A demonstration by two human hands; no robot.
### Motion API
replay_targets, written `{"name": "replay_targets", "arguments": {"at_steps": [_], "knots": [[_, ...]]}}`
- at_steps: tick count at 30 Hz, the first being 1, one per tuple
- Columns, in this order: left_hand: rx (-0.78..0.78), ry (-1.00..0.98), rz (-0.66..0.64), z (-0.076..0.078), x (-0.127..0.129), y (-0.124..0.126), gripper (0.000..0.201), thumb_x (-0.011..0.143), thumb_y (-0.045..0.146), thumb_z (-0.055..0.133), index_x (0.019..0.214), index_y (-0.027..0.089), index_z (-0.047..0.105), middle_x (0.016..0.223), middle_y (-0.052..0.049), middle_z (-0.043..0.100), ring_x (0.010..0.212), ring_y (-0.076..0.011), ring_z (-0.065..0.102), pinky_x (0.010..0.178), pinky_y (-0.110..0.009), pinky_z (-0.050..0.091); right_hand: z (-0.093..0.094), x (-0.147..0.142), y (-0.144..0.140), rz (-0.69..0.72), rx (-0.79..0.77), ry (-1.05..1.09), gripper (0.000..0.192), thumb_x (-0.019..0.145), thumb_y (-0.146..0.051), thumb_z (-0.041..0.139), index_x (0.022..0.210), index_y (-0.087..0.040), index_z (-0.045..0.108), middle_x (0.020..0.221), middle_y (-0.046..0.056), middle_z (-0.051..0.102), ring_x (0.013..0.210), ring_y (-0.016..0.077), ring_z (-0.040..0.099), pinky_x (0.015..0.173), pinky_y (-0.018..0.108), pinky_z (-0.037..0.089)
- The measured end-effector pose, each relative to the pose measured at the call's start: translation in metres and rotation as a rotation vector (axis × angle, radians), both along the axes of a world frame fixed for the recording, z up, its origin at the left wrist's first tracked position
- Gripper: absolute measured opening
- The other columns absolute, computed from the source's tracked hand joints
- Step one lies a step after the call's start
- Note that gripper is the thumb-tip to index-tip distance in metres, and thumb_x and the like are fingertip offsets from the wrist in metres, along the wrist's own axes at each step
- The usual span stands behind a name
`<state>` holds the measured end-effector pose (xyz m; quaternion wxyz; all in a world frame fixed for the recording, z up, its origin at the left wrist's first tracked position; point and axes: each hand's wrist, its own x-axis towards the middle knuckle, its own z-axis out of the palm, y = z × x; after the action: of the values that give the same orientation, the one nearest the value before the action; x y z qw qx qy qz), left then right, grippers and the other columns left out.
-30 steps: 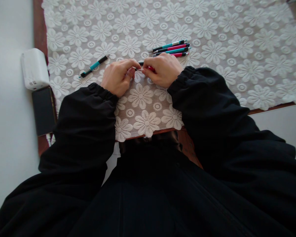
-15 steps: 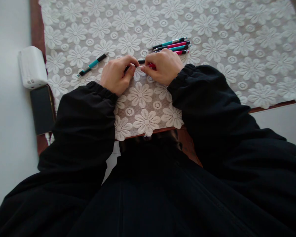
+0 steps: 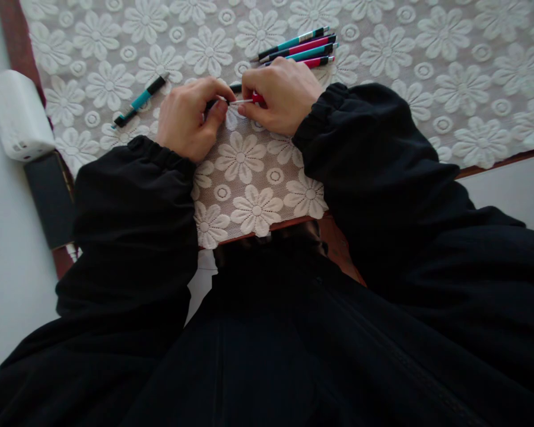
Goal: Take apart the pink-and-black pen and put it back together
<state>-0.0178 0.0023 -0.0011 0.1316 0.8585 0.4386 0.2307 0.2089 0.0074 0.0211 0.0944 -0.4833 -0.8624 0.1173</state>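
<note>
My left hand [image 3: 191, 115] is closed in a pinch around a black pen part [image 3: 210, 105], most of it hidden by the fingers. My right hand [image 3: 282, 95] grips a red pen barrel [image 3: 258, 98], also largely covered. Between the two sets of fingertips runs a thin white rod [image 3: 242, 102] that looks like a pen refill. Just behind the fingertips a dark, slim piece [image 3: 235, 88] shows, partly hidden by my right hand. Beyond that hand lies a group of several teal, pink and black pens [image 3: 298, 47]. Left of my left hand rests a single teal and black pen [image 3: 140, 101].
White lace cloth [image 3: 258, 207] with a flower pattern covers the brown table. At the left edge are a white boxy device [image 3: 20, 115] and a dark flat object [image 3: 50, 198], with a white cable end [image 3: 72, 252] below.
The view has shifted, so the table things appear further left and higher. My hands are slightly further apart, and more of the white rod shows between them.
</note>
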Motion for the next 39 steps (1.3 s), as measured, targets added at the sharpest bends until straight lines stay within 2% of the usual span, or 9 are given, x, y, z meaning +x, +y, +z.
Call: {"name": "replay_targets", "arguments": {"at_steps": [6, 11, 14, 18, 21, 28, 32, 39], "knots": [[0.012, -0.015, -0.016, -0.0015, -0.0009, 0.002, 0.033, 0.103, 0.052, 0.048, 0.119, 0.033, 0.07, 0.096, 0.0, 0.071, 0.079, -0.0205, 0.056, 0.077, -0.039, 0.043, 0.0017, -0.0013, -0.0012, -0.004, -0.002, 0.025, 0.039, 0.096, -0.058, 0.038, 0.106, -0.039, 0.07, 0.102, 0.006, 0.072, 0.093, 0.0295, 0.058, 0.075, 0.043, 0.035], [0.007, -0.061, -0.056, -0.0033, -0.0019, 0.0033, 0.042, 0.105, 0.058, 0.04, 0.12, 0.033, 0.07, 0.089, 0.0, 0.07, 0.082, -0.0197, 0.058, 0.079, -0.04, 0.047, 0.0034, 0.0003, -0.0021, 0.06, 0.091, -0.008, 0.043, 0.1, -0.049, 0.04, 0.106, -0.025, 0.075, 0.099, 0.008, 0.075, 0.095, 0.0284, 0.064, 0.069, 0.038, 0.03], [0.009, -0.068, -0.052, -0.003, -0.0018, 0.0027, 0.04, 0.105, 0.056, 0.04, 0.12, 0.034, 0.07, 0.089, 0.0, 0.07, 0.083, -0.0204, 0.06, 0.078, -0.041, 0.048, 0.0048, 0.0011, -0.0031, 0.054, 0.092, -0.039, 0.044, 0.103, -0.048, 0.039, 0.107, -0.022, 0.074, 0.103, 0.009, 0.075, 0.097, 0.0265, 0.064, 0.07, 0.036, 0.03], [0.018, -0.098, -0.048, -0.002, -0.0005, 0.0007, 0.031, 0.104, 0.043, 0.046, 0.117, 0.034, 0.072, 0.089, -0.003, 0.07, 0.081, -0.0232, 0.062, 0.073, -0.042, 0.047, 0.0069, 0.001, -0.0046, 0.029, 0.043, -0.069, 0.049, 0.105, -0.053, 0.033, 0.112, -0.023, 0.072, 0.11, 0.008, 0.074, 0.102, 0.0242, 0.062, 0.078, 0.034, 0.033], [0.032, -0.119, -0.055, -0.0022, -0.0002, -0.0005, 0.032, 0.104, 0.036, 0.043, 0.117, 0.03, 0.073, 0.089, -0.003, 0.069, 0.08, -0.0214, 0.062, 0.073, -0.04, 0.047, 0.007, 0.0008, -0.0046, 0.012, 0.023, -0.043, 0.048, 0.105, -0.053, 0.033, 0.109, -0.025, 0.073, 0.107, 0.008, 0.074, 0.1, 0.0249, 0.062, 0.079, 0.035, 0.034], [0.025, -0.135, -0.058, -0.002, -0.0003, -0.0022, 0.037, 0.106, 0.038, 0.04, 0.121, 0.026, 0.072, 0.093, -0.004, 0.067, 0.082, -0.0186, 0.06, 0.077, -0.039, 0.048, 0.0054, 0.0012, -0.003, -0.022, -0.043, 0.048, 0.043, 0.101, -0.053, 0.035, 0.105, -0.031, 0.072, 0.104, 0.004, 0.075, 0.098, 0.0254, 0.06, 0.083, 0.038, 0.035], [0.021, -0.129, -0.007, -0.0003, 0.0024, -0.004, 0.037, 0.104, 0.042, 0.043, 0.12, 0.027, 0.073, 0.094, -0.004, 0.066, 0.081, -0.0196, 0.06, 0.073, -0.038, 0.047, 0.0063, 0.0004, -0.0036, -0.061, -0.101, 0.103, 0.038, 0.097, -0.054, 0.043, 0.108, -0.033, 0.072, 0.1, 0.003, 0.076, 0.097, 0.0256, 0.057, 0.086, 0.038, 0.035], [0.057, -0.143, 0.004, -0.0027, 0.0022, -0.0028, 0.032, 0.103, 0.045, 0.049, 0.113, 0.03, 0.076, 0.09, -0.003, 0.066, 0.074, -0.0177, 0.057, 0.067, -0.038, 0.042, 0.0018, 0.0007, -0.0013, 0.003, -0.021, 0.079, 0.045, 0.1, -0.054, 0.036, 0.102, -0.028, 0.073, 0.098, 0.007, 0.074, 0.095, 0.026, 0.062, 0.08, 0.038, 0.036]]}}
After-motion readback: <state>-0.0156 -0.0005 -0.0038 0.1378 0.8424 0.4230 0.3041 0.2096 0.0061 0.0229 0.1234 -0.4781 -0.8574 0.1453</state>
